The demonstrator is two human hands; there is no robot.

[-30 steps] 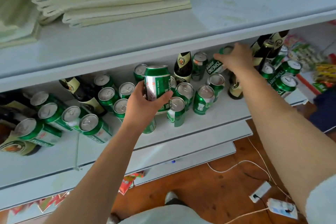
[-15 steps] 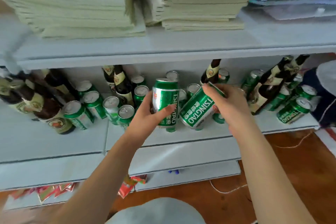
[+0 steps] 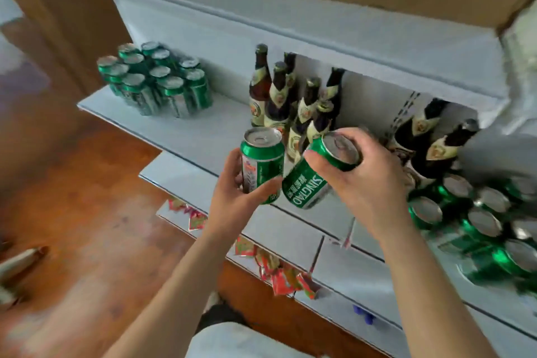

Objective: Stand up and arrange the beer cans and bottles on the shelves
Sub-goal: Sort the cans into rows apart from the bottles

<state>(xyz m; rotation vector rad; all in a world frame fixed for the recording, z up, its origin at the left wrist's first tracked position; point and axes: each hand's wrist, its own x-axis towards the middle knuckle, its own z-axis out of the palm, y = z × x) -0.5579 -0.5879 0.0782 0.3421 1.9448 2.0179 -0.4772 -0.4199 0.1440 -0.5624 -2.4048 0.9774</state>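
- A tidy cluster of green cans [image 3: 157,81] stands upright at the far left of the white shelf [image 3: 209,134], packed close together, apparently the sorted group that loose cans are meant to join.
- Brown bottles [image 3: 279,96] stand upright near the middle of the shelf, just beyond the hands, grouped apart from the cans.
- The person's left hand [image 3: 241,186] grips an upright green can [image 3: 263,163] around its lower body, top facing up, ready to be set down standing.
- The right hand [image 3: 360,174] clasps a second can [image 3: 316,174] by its top rim, the can tilted with its base slanting down to the left, just beside the first; it would need righting before placement.
- Both cans hang in the air above the shelf's near edge, not yet placed.
- At the right, more dark bottles [image 3: 430,142] lean behind a blurred jumble of cans [image 3: 476,218], unsorted by the look of it, suggesting much of the job remains.
- Bare shelf between the left cluster and the bottles looks the likeliest spot for the pair.
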